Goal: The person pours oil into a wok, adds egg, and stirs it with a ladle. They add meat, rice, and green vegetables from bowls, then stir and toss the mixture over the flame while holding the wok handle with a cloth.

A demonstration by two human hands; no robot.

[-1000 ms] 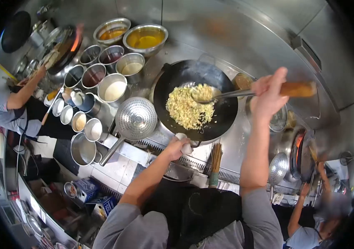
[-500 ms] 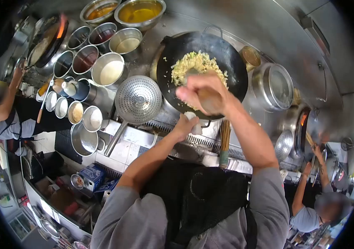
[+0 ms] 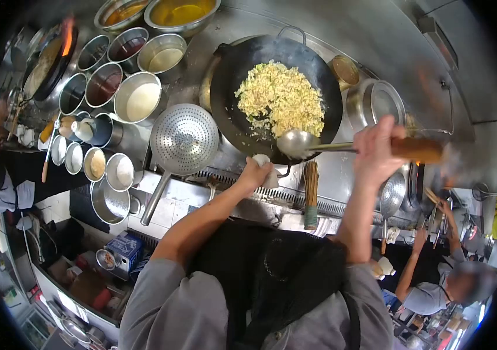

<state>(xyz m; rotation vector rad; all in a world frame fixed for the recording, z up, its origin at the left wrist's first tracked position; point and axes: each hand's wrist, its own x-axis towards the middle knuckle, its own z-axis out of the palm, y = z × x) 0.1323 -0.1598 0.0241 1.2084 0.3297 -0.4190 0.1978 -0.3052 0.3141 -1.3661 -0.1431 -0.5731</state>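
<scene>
A black wok (image 3: 237, 131) holds fried rice (image 3: 280, 96) with bits of egg and green. My right hand (image 3: 377, 149) is wrapped round a ladle's shaft, just ahead of its wooden handle. The ladle bowl (image 3: 297, 143) rests low in the wok, against the near edge of the rice. At the wok's near rim, my left hand (image 3: 256, 174) is closed on a white cloth (image 3: 269, 175). The cloth lies between my fingers and the rim.
A perforated strainer (image 3: 184, 139) lies left of the wok, its handle toward me. Metal pots of sauces (image 3: 139, 99) and small seasoning cups (image 3: 95, 164) stand further left. A bamboo brush (image 3: 311, 195) sits near the wok. Co-workers stand at both sides; flames (image 3: 67, 38) rise at far left.
My right hand has moved right and the ladle has drawn back from the wok's middle to its near right side. The rice is spread wider. My left hand stays at the rim.
</scene>
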